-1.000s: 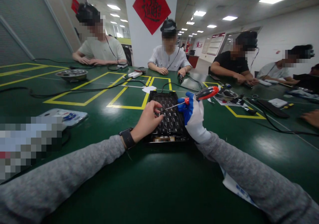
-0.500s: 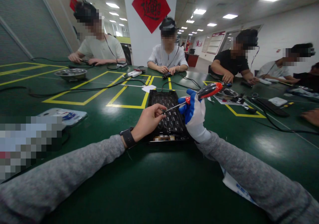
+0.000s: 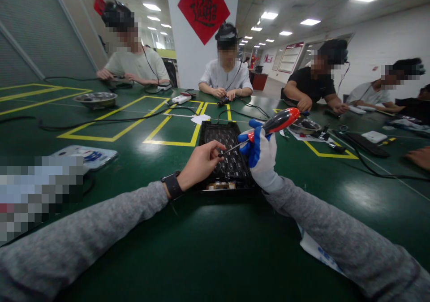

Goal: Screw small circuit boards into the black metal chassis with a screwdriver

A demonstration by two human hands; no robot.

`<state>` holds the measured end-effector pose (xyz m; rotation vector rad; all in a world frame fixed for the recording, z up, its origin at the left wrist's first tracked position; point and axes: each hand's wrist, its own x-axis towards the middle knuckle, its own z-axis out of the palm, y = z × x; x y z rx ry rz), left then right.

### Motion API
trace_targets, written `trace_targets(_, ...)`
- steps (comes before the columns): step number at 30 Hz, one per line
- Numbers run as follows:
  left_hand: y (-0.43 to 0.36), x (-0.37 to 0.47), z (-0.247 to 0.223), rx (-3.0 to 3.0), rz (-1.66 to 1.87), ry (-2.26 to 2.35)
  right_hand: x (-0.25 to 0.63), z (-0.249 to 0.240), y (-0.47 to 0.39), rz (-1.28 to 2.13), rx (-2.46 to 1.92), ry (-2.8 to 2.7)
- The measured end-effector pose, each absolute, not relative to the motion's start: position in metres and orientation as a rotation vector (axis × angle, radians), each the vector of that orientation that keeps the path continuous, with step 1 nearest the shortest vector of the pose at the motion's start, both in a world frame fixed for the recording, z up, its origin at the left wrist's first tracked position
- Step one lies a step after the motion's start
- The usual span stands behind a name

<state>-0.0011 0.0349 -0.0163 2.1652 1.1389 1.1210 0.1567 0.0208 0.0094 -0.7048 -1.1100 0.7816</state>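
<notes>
My right hand (image 3: 262, 152), in a white and blue work glove, is closed around a screwdriver (image 3: 280, 121) with a red and black handle. The screwdriver is tilted, its thin metal shaft running down and left to my left hand (image 3: 203, 160). That hand is bare, with a dark watch on the wrist, and its thumb and fingers pinch something small and dark at the tip, too small to name. Below both hands lies an open black case (image 3: 231, 163) with rows of dark shapes inside and a tan strip of parts (image 3: 221, 186) along its near side.
Yellow tape (image 3: 168, 143) marks the green table. A metal bowl (image 3: 95, 99) and cables lie at the far left, a clear-wrapped packet (image 3: 88, 157) nearer. A second bowl (image 3: 305, 125) and a black pouch (image 3: 364, 144) are on the right. Several people sit opposite.
The screwdriver and my gloved hand have shifted slightly left and the handle has dipped a little. My left hand stays nearly in place, still pinching at the tip.
</notes>
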Motion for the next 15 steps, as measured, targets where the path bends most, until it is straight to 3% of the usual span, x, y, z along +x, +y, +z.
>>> trace_targets(15,0.0356,-0.0011,-0.0172,2.221,1.083,1.135,0.1563,0.0115,0.0209,0.804,-0.716,-1.104)
